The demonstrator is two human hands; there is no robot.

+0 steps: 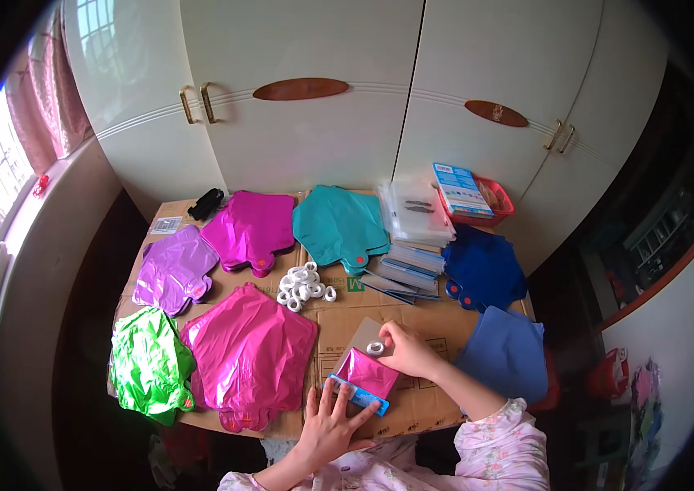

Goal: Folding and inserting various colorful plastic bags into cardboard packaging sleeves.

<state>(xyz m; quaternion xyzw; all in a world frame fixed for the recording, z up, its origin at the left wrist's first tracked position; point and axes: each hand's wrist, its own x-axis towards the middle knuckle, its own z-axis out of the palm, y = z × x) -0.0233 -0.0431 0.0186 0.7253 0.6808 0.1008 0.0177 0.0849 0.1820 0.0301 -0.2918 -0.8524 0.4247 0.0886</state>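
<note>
My left hand (329, 424) lies flat with fingers spread on the lower edge of a small folded pink foil packet (368, 373) with a blue card strip (359, 394) under it. Fingers of my right hand (409, 350) pinch a small white ring (375, 348) at the top corner of that packet. Both rest on a cardboard-covered table (347, 315). A grey card (361, 334) lies under the packet.
Flat foil balloons lie around: a large pink one (250, 355), green (149, 365), purple (173, 270), magenta (250, 229), teal (339, 225), dark blue (484, 270). A heap of white rings (304, 286), stacked clear bags (414, 214), a red basket (490, 200) and blue cloth (506, 353) stand nearby. White wardrobe doors (322, 90) stand behind the table.
</note>
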